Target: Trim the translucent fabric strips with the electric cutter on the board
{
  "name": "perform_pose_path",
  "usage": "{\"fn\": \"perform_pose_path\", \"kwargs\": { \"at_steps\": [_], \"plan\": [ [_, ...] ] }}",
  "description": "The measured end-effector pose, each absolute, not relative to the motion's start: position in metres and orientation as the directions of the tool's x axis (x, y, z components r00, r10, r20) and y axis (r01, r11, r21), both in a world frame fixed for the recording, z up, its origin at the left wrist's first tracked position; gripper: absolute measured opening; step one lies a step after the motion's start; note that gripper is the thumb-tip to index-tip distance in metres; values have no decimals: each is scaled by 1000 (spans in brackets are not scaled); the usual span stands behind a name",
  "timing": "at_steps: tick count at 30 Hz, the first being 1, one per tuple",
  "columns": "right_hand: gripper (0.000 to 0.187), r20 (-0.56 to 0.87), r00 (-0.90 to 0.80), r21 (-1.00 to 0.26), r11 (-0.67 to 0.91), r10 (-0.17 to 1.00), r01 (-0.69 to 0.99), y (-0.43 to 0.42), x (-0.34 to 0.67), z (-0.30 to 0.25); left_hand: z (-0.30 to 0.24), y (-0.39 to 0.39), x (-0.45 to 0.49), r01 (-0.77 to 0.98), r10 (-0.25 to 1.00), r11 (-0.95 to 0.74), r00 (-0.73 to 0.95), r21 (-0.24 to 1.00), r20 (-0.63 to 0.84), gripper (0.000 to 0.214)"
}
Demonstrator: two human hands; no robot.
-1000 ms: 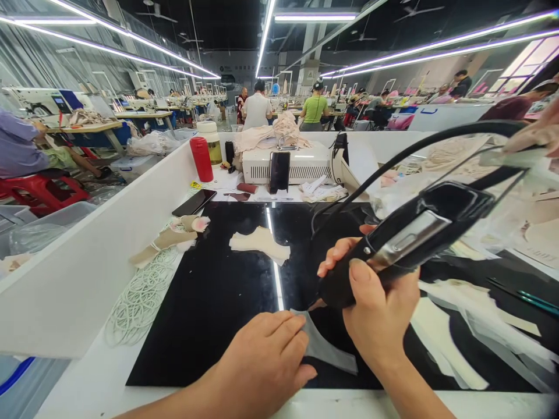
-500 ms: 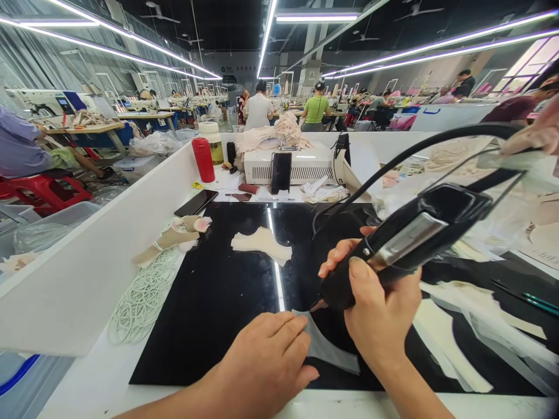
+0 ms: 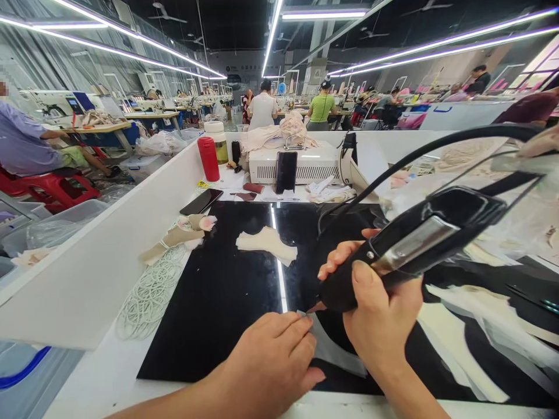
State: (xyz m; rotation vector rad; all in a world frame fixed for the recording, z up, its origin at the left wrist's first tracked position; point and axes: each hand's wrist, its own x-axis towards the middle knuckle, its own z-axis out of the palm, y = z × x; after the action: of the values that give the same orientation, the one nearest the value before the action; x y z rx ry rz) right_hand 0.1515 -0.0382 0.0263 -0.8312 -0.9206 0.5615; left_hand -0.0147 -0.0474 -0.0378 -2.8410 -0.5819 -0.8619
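Observation:
In my right hand (image 3: 382,320) is a black corded hand tool (image 3: 441,215) with a shiny metal plate on its side. The fingers wrap around its lower body. Its narrow, copper-coloured tip points down at the upper end of a curved piece of sheer grey fabric (image 3: 334,344), close to my left fingertips. My left hand (image 3: 275,352) lies flat on that end of the fabric, fingers extended and side by side, thumb apart. Beyond the hands, a cream fabric piece (image 3: 267,243) lies on the glossy black work surface (image 3: 218,314).
Cream and sheer pieces (image 3: 458,343) lie to the right, near dark tweezers (image 3: 530,297). Pale cord loops (image 3: 151,294) and a phone (image 3: 201,201) sit at left. Behind are a red bottle (image 3: 208,159), a jar (image 3: 217,141) and a white machine (image 3: 262,164). The tool's cable (image 3: 393,169) arches right.
The view has shifted slightly, so the table scene sits a little further right. The tool's tip has come to the fabric's end beside my left fingertips; both hands keep their hold.

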Motion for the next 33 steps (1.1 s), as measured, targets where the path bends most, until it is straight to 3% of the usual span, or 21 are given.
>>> {"fn": "perform_pose_path", "kwargs": {
  "at_steps": [18, 33],
  "plan": [
    [37, 456, 457, -809, 569, 764, -144, -31, 145, 24, -38, -47, -12, 397, 315, -917, 773, -33, 551, 36],
    [45, 440, 572, -825, 563, 693, -47, -83, 192, 43, -34, -48, -19, 366, 320, -930, 784, 20, 532, 37]
  ]
}}
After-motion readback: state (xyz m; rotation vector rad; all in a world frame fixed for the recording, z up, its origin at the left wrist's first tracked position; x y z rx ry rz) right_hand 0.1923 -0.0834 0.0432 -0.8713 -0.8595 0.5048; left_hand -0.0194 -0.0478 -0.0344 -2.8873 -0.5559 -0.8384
